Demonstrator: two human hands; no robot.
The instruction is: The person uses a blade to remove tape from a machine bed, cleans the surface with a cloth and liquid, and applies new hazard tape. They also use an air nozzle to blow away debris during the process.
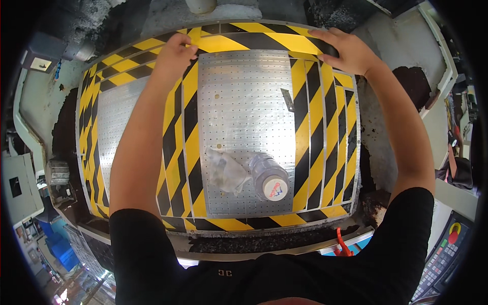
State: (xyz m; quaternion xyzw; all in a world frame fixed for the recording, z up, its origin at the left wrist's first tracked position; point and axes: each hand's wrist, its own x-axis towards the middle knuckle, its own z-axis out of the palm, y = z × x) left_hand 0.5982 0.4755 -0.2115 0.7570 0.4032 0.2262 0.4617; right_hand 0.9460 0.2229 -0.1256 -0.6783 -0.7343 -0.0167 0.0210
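A strip of yellow-and-black striped tape (244, 41) runs across the far side of a perforated metal plate (244, 91). My left hand (178, 53) is closed at the strip's left end, thumb and fingers pinching its yellow tip. At the right end, my right hand (348, 51) curls its fingers and thumb around the tape; whether a roll sits inside that grip I cannot tell. More striped bands (312, 142) line the plate's edges and cross it in columns. A small dark metal blade (287, 99) lies on the bare metal between my arms.
Nearer to me on the plate are a crumpled whitish cloth (227, 172) and a clear plastic bottle with a white cap (275, 188). Grimy metal machine walls (40, 101) surround the plate. A control panel with a red button (454, 234) stands at lower right, near an orange-red handle (343, 244).
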